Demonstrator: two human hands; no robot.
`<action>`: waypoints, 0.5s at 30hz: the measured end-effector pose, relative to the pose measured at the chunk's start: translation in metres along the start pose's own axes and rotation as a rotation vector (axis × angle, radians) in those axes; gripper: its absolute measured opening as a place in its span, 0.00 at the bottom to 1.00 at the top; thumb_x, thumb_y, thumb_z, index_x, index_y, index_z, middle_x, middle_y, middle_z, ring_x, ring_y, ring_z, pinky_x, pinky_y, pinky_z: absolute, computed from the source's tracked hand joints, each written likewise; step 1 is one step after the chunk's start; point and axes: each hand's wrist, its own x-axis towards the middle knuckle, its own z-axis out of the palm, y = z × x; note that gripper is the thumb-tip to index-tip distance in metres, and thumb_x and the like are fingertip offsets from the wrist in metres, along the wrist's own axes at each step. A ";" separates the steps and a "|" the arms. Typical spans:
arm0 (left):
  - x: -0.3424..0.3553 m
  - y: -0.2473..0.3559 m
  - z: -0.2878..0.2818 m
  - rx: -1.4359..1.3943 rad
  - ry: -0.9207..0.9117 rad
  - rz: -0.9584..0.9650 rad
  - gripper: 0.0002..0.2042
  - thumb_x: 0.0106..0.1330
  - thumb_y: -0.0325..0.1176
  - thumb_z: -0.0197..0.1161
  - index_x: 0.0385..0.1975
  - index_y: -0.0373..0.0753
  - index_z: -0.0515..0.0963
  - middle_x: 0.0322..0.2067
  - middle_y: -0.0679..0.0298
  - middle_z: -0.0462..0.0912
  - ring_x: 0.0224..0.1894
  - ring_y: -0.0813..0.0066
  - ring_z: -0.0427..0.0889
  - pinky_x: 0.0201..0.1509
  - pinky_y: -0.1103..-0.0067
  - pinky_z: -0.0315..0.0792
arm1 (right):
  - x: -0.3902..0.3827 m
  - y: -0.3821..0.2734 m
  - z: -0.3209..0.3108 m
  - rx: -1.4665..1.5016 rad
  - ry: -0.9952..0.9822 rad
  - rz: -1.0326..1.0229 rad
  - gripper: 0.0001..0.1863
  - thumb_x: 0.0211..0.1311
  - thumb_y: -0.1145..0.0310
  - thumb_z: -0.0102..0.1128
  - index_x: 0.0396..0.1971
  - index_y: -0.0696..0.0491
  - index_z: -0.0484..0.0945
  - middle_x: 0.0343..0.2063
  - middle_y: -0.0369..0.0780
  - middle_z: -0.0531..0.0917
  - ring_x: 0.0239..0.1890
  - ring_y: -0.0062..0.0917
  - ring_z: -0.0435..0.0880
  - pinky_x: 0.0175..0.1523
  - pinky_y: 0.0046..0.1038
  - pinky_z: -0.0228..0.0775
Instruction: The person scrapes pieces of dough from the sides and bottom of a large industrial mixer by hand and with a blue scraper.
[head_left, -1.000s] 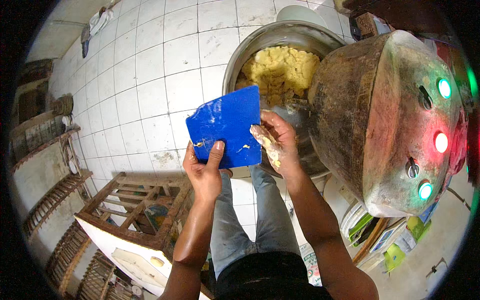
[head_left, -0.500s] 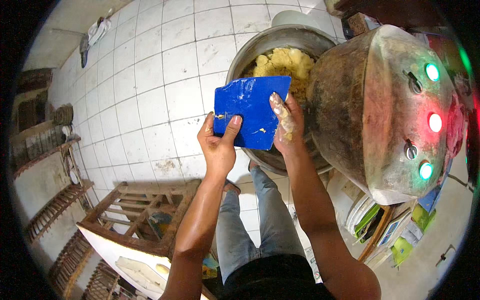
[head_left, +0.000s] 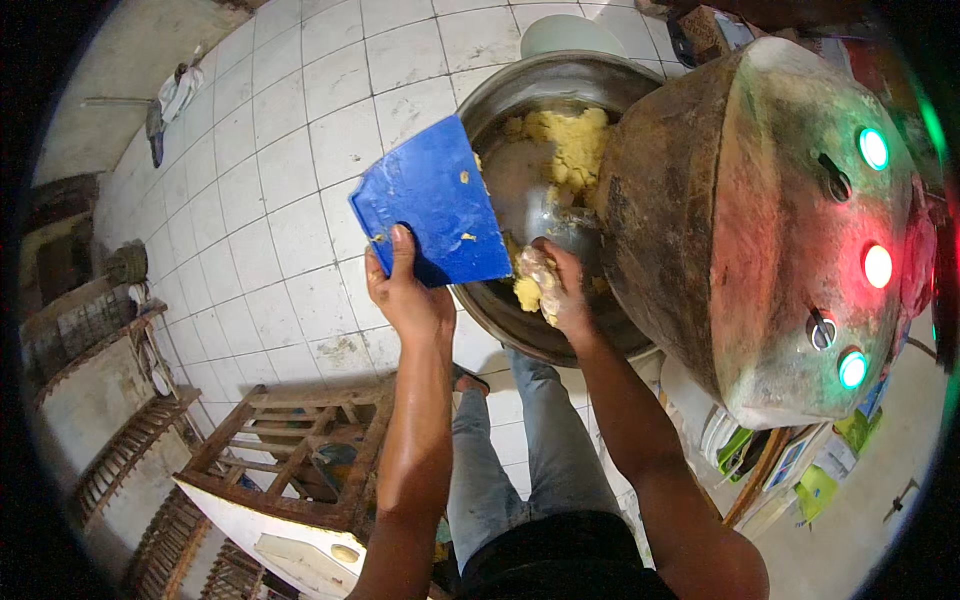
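Note:
My left hand point(head_left: 412, 297) grips a blue plastic dough scraper point(head_left: 430, 205) by its lower left corner, thumb on top. Small yellow dough bits stick to its face. The scraper is tilted over the left rim of a big metal mixer bowl point(head_left: 475, 105). Inside the bowl lies crumbly yellow dough point(head_left: 575, 150), mostly at the far side. My right hand point(head_left: 556, 290), its fingers curled and smeared with dough, is over the bowl's near part. A yellow dough lump point(head_left: 527, 293) shows beside those fingers; whether they hold it is hard to tell.
The mixer's worn housing point(head_left: 680, 210), with lit green and red buttons and switches, covers the bowl's right side. A pale green tub point(head_left: 570, 36) stands behind the bowl. A wooden-framed cabinet point(head_left: 300, 450) is at lower left, on white floor tiles point(head_left: 265, 215).
My right hand has let go of the scraper and moved down over the bowl, its fingers curling. My left hand has carried the scraper left, turning it and uncovering more of the bowl.

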 end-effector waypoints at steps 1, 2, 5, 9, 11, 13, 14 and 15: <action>0.003 0.004 0.002 0.032 0.017 0.020 0.14 0.68 0.31 0.65 0.50 0.36 0.72 0.44 0.62 0.80 0.45 0.70 0.80 0.54 0.70 0.74 | 0.000 -0.002 0.002 -0.129 -0.016 0.052 0.19 0.64 0.65 0.63 0.51 0.58 0.75 0.45 0.42 0.81 0.45 0.28 0.82 0.54 0.32 0.73; 0.003 0.007 -0.001 0.107 -0.044 0.070 0.14 0.68 0.30 0.65 0.50 0.36 0.72 0.44 0.62 0.80 0.45 0.71 0.79 0.54 0.71 0.74 | 0.001 -0.009 0.006 -0.260 -0.031 0.098 0.21 0.63 0.65 0.64 0.54 0.58 0.74 0.48 0.43 0.80 0.47 0.30 0.81 0.55 0.34 0.72; -0.001 0.018 -0.012 0.371 -0.226 0.186 0.13 0.64 0.31 0.69 0.45 0.37 0.75 0.41 0.63 0.81 0.46 0.72 0.78 0.55 0.71 0.72 | 0.007 -0.034 0.010 -0.661 -0.069 0.225 0.28 0.62 0.65 0.65 0.61 0.56 0.70 0.58 0.46 0.75 0.53 0.38 0.78 0.60 0.40 0.70; 0.001 0.030 -0.012 0.801 -0.693 0.515 0.10 0.54 0.32 0.74 0.24 0.39 0.78 0.34 0.60 0.84 0.50 0.57 0.74 0.59 0.57 0.65 | 0.003 -0.022 -0.007 0.495 -0.323 0.476 0.29 0.70 0.49 0.52 0.61 0.57 0.70 0.60 0.45 0.76 0.55 0.36 0.78 0.61 0.41 0.70; 0.015 0.042 -0.026 0.910 -0.905 0.655 0.09 0.54 0.34 0.74 0.29 0.40 0.81 0.37 0.56 0.83 0.53 0.55 0.74 0.60 0.57 0.65 | 0.002 -0.034 0.009 0.998 -0.339 0.670 0.34 0.71 0.41 0.43 0.61 0.55 0.70 0.57 0.44 0.78 0.56 0.35 0.79 0.63 0.41 0.70; 0.016 0.045 -0.025 0.952 -0.883 0.629 0.11 0.55 0.38 0.73 0.34 0.41 0.84 0.48 0.53 0.80 0.58 0.53 0.73 0.65 0.56 0.64 | 0.003 -0.049 0.013 0.734 -0.257 0.501 0.28 0.69 0.50 0.50 0.60 0.55 0.70 0.55 0.43 0.79 0.56 0.32 0.79 0.61 0.40 0.71; 0.008 0.052 -0.015 0.908 -0.772 0.442 0.09 0.57 0.36 0.72 0.34 0.40 0.84 0.53 0.52 0.77 0.63 0.51 0.70 0.68 0.56 0.62 | 0.005 -0.057 0.015 0.602 -0.215 0.414 0.26 0.69 0.55 0.53 0.60 0.55 0.70 0.54 0.43 0.80 0.55 0.31 0.79 0.60 0.39 0.72; 0.010 0.053 -0.014 0.890 -0.777 0.443 0.10 0.53 0.28 0.70 0.35 0.40 0.85 0.53 0.51 0.77 0.63 0.51 0.70 0.67 0.58 0.64 | 0.006 -0.058 0.016 0.555 -0.183 0.431 0.27 0.68 0.55 0.54 0.60 0.55 0.70 0.54 0.43 0.80 0.55 0.31 0.80 0.60 0.39 0.72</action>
